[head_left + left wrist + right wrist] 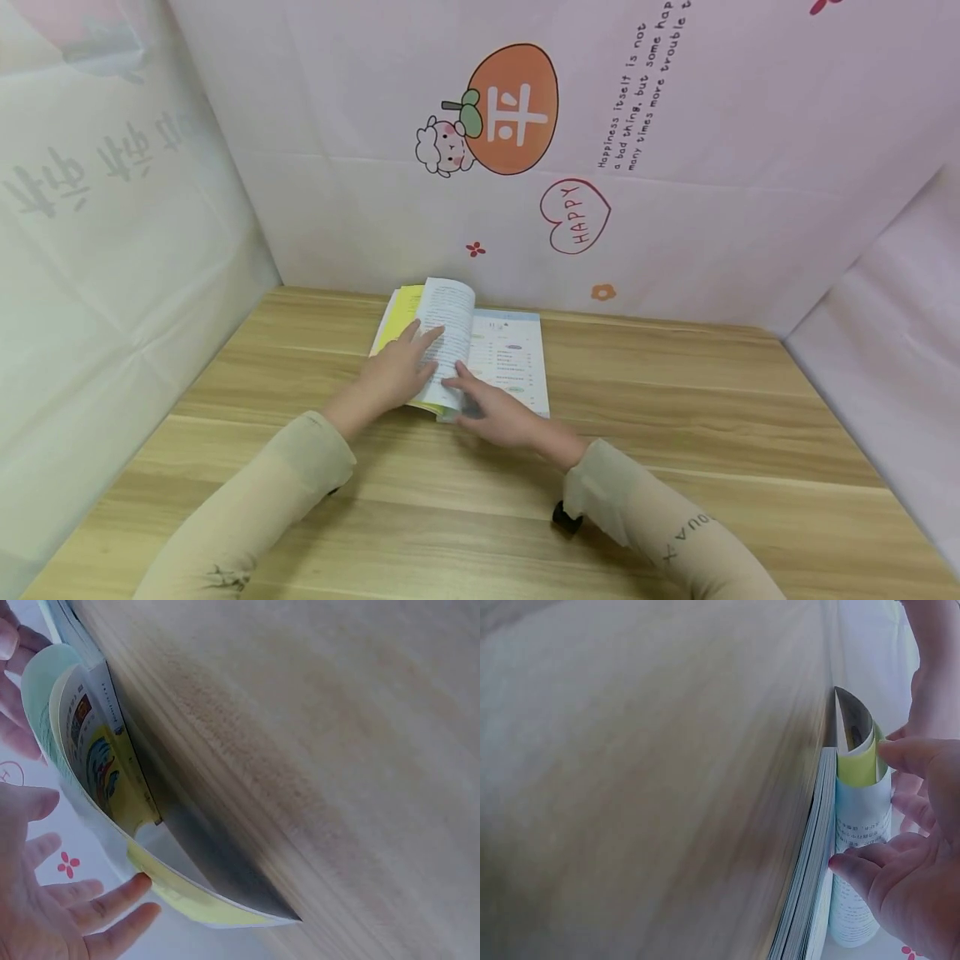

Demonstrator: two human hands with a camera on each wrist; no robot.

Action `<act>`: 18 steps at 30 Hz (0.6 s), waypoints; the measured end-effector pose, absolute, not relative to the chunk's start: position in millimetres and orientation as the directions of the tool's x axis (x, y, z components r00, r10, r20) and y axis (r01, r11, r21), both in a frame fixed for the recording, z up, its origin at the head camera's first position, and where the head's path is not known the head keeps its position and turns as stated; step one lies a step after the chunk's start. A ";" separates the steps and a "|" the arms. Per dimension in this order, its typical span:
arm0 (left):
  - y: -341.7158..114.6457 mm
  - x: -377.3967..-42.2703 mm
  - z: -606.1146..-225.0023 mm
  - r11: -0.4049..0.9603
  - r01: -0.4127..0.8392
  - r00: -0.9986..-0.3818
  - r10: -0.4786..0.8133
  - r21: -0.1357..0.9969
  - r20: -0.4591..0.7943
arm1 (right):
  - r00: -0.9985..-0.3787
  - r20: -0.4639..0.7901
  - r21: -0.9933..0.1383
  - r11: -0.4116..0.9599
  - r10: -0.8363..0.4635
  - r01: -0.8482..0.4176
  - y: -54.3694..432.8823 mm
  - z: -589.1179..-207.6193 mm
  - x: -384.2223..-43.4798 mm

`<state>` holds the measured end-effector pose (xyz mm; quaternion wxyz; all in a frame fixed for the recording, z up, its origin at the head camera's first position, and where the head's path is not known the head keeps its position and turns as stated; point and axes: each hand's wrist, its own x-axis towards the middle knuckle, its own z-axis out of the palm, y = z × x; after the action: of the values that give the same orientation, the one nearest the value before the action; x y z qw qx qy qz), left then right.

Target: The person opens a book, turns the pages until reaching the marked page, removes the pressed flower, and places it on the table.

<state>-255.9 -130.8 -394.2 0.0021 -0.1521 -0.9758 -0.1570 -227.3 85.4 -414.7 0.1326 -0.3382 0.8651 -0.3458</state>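
Observation:
An open book [510,358] lies on the table against the back wall, with a curved bundle of printed pages [448,333] lifted over toward its left side. Beneath the bundle shows a yellow page [405,312]. My left hand [397,367] rests on the turned pages with spread, fairly straight fingers; in the left wrist view a fingertip [142,881] touches the yellow edge. At the gutter, my right hand [495,412] touches the curved pages with extended fingers. The right wrist view shows the right hand [907,885] beside the thick page block [806,870].
The wooden table [465,517] spreads around the book on both sides and in front. A pale printed cloth wall [360,208] rises right behind it, with more cloth at left and right. A small black object [566,518] sits under the right sleeve.

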 end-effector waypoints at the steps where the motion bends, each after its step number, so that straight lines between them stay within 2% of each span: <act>1: -129.8 -255.5 -394.2 0.913 0.295 -0.954 0.298 0.283 0.033 | -0.732 -0.001 -0.691 0.530 -0.681 -0.492 85.5 -414.4 -227.1; 8: -125.2 -251.7 -395.2 0.945 0.286 -0.954 0.297 0.159 -0.045 | -0.718 -0.031 -0.691 0.534 -0.695 -0.487 85.6 -413.3 -225.9; 18: -123.8 -250.5 -398.7 0.955 0.271 -0.955 0.283 0.122 -0.090 | -0.720 -0.043 -0.673 0.553 -0.693 -0.492 95.9 -411.2 -227.3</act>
<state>-250.5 -123.8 -398.7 -0.0531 -0.1402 -0.9872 -0.0541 -227.3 95.9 -411.2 0.1537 -0.3413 0.8677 -0.3271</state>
